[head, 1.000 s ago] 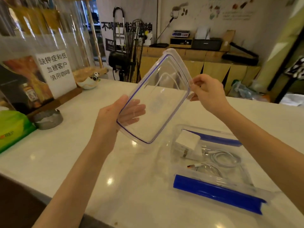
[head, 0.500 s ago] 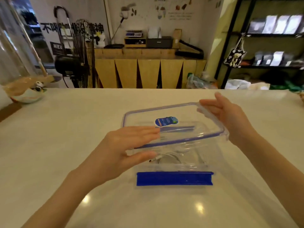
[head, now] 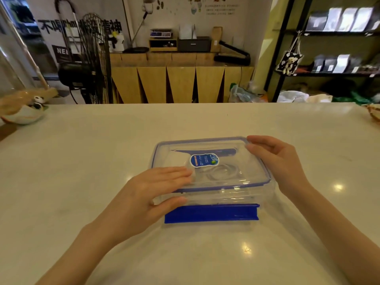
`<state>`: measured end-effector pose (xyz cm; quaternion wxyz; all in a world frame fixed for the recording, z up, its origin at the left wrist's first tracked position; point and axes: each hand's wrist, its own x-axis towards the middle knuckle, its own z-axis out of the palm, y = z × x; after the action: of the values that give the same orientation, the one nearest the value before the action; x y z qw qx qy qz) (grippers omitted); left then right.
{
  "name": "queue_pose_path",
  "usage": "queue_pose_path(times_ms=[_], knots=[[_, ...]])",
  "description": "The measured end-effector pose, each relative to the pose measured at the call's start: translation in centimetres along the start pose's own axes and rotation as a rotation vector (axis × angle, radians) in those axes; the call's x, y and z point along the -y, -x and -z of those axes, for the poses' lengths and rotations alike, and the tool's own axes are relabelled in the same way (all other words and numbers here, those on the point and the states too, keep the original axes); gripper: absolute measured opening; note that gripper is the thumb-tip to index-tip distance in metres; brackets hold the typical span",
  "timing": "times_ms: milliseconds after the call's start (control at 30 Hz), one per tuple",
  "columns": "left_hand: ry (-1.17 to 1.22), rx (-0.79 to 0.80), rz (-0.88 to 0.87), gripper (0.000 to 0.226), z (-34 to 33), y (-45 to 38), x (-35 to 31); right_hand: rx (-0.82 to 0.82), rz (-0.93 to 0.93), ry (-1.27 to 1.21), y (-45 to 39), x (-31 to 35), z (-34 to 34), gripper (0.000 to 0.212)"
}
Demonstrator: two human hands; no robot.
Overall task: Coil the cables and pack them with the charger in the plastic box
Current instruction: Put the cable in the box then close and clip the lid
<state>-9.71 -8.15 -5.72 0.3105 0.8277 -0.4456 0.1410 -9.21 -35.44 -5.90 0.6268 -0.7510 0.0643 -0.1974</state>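
A clear plastic box [head: 216,196] stands on the white table in front of me, its blue latch [head: 211,213] folded out toward me. The clear lid [head: 230,157], blue-rimmed and bearing a blue sticker [head: 204,160], lies on top of the box. Through it I see a coiled white cable [head: 223,174] and the white charger [head: 181,160]. My left hand [head: 148,192] holds the lid's near left corner, fingers flat on top and thumb below the rim. My right hand [head: 277,161] grips the lid's right edge, fingertips at the far right corner.
A ceramic bowl with a small panda figure [head: 22,114] sits at the table's far left edge. A woven basket rim [head: 373,112] shows at the far right. A black fan [head: 90,58] and wooden cabinets stand beyond the table.
The lid, held tilted in the air a second ago, has come down flat onto the box. Both hands moved down with it and stayed on its left and right edges.
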Motion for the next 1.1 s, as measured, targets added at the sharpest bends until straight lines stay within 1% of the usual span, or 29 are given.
queue_pose_path(times_ms=[133, 300, 433, 633, 700, 767, 800, 833, 867, 900, 933, 967, 1033, 1100], knots=[[-0.032, -0.018, 0.022, 0.041, -0.4, 0.1, -0.3, -0.022, 0.004, 0.033, 0.2, -0.4, 0.3, 0.02], [-0.087, -0.038, 0.046, 0.043, -0.9, 0.4, -0.3, 0.003, 0.013, 0.06, 0.5, -0.6, 0.2, 0.021], [-0.079, -0.035, 0.038, 0.043, -0.8, 0.7, 0.1, -0.004, 0.036, 0.061, 1.0, -0.8, -0.1, 0.022], [-0.056, -0.005, 0.099, 0.05, -0.1, 0.7, 0.4, 0.012, 0.034, 0.082, 1.0, -0.6, -0.7, 0.025], [-0.057, -0.001, 0.108, 0.053, -0.2, 0.8, 0.3, 0.056, 0.049, 0.131, 1.1, -0.2, -0.5, 0.025], [-0.071, -0.013, 0.112, 0.052, -0.4, 0.8, 0.1, 0.103, 0.057, 0.281, 0.9, 0.4, -0.2, 0.026], [-0.084, -0.029, 0.112, 0.05, -0.5, 0.8, 0.0, 0.098, 0.083, 0.417, 0.7, 0.7, 0.0, 0.026], [-0.1, -0.045, 0.109, 0.047, -0.7, 0.8, -0.2, 0.072, 0.15, 0.57, 0.9, 1.2, 0.1, 0.027], [-0.115, -0.061, 0.104, 0.044, -0.9, 0.7, -0.3, 0.044, 0.27, 0.68, 1.3, 1.8, 0.1, 0.026], [-0.126, -0.077, 0.098, 0.042, -1.1, 0.7, -0.5, 0.048, 0.42, 0.704, 2.0, 2.3, 0.1, 0.023], [-0.139, -0.093, 0.088, 0.04, -1.3, 0.7, -0.6, 0.106, 0.546, 0.664, 3.0, 2.8, -0.1, 0.021], [-0.155, -0.105, 0.076, 0.039, -1.5, 0.7, -0.7, 0.191, 0.632, 0.609, 4.1, 2.9, -0.3, 0.02], [-0.193, -0.114, 0.061, 0.038, -1.8, 0.9, -0.8, 0.326, 0.73, 0.61, 6.2, 2.3, -0.7, 0.028], [-0.22, -0.112, 0.063, 0.038, -1.9, 1.0, -0.9, 0.363, 0.821, 0.723, 7.2, 1.2, -1.1, 0.036]])
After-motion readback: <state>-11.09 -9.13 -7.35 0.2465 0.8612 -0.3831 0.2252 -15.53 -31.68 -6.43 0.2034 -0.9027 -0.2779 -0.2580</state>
